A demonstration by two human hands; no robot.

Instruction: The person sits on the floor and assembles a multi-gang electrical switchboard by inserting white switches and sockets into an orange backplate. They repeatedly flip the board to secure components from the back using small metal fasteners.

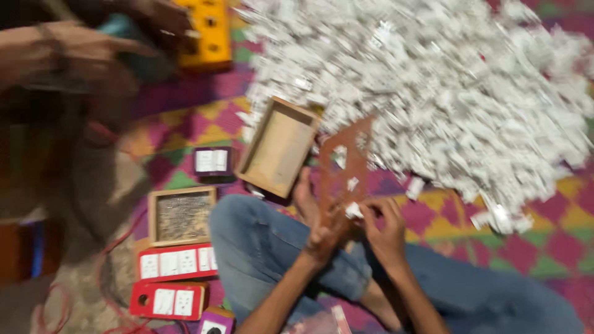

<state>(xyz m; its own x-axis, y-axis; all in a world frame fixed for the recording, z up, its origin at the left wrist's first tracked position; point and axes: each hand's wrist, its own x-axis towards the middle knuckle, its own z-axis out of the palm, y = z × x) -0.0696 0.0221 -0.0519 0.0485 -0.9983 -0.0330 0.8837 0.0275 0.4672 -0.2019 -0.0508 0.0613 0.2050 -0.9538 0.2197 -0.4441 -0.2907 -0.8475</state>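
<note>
Between both hands — left hand (323, 238) grasping a brown frame (344, 167), right hand (385, 230) pinching a small white part (354, 211) — beyond, the white pile (445, 93).

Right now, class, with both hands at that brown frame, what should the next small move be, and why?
Probably press the small white piece home into the brown frame. The right hand pinches the piece against the frame's lower edge while the left hand steadies the frame from below. Blur hides whether the piece is already seated.
</note>
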